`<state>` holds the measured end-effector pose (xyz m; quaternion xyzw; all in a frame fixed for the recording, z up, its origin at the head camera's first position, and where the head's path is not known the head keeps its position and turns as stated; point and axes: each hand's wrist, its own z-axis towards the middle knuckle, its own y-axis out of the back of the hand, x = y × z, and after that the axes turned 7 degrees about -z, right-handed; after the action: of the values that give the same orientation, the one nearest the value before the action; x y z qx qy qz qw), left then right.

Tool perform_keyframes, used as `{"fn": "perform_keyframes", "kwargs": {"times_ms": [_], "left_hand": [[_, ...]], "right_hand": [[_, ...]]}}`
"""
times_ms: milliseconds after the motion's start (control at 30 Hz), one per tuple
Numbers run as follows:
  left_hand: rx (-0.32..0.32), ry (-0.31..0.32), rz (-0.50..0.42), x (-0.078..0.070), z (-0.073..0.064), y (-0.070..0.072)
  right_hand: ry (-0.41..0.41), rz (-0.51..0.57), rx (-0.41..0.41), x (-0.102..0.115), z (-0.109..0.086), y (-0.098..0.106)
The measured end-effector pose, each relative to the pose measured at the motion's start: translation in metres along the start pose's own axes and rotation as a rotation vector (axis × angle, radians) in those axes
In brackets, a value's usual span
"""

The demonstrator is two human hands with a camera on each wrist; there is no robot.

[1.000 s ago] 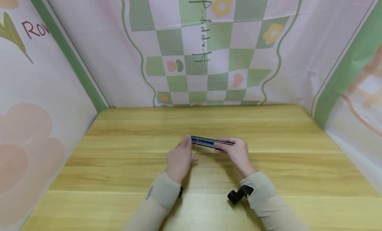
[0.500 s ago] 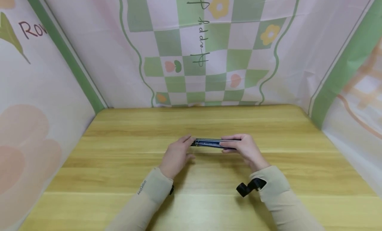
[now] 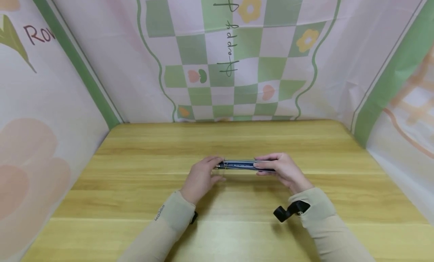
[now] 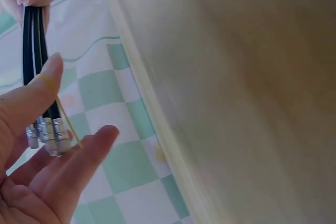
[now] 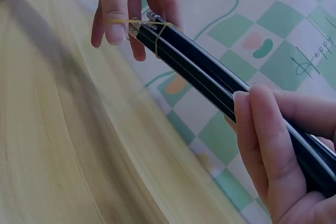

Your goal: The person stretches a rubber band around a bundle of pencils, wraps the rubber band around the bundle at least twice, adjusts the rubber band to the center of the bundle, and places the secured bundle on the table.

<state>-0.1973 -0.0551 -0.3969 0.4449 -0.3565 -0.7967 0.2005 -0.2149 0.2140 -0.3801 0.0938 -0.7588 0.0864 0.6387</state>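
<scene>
A bundle of dark pencils with pale stripes (image 3: 240, 165) is held roughly level above the table. My right hand (image 3: 285, 169) grips its right part between thumb and fingers. At the other end, my left hand (image 3: 200, 177) has its digits spread around the metal-capped eraser ends (image 4: 50, 135). A thin yellow rubber band (image 4: 68, 121) is looped over a left-hand digit and stretched across to another. In the right wrist view, the band also circles the pencils (image 5: 194, 66) near their eraser ends and runs over the left thumb (image 5: 115, 30).
The wooden table (image 3: 217, 232) spreads under both hands. Behind it hangs a cloth (image 3: 220, 96) with green checks and flowers, and more printed cloth covers both sides. A black wrist camera (image 3: 291, 211) juts out below the right wrist.
The pencil bundle has shifted slightly right and become more level. My right hand moved right with it; my left hand has spread its digits wider with the band around the eraser end.
</scene>
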Motion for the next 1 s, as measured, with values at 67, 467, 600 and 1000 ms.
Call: {"fn": "perform_keyframes", "kwargs": {"times_ms": [67,467,600,1000], "left_hand": [[0.0,0.024,-0.056,0.0,0.0,0.0],[-0.029,0.052,-0.414,0.0,-0.001,-0.002],[-0.048,0.062,-0.525,-0.002,0.0,-0.004],[0.058,0.196,-0.726,0.0,-0.002,-0.005]], "right_hand": [[-0.01,0.007,0.006,-0.001,0.0,0.001],[-0.073,-0.005,0.064,-0.006,-0.003,0.009],[-0.074,-0.017,0.073,-0.006,-0.003,0.009],[-0.084,0.013,0.076,-0.013,-0.004,0.008]]}}
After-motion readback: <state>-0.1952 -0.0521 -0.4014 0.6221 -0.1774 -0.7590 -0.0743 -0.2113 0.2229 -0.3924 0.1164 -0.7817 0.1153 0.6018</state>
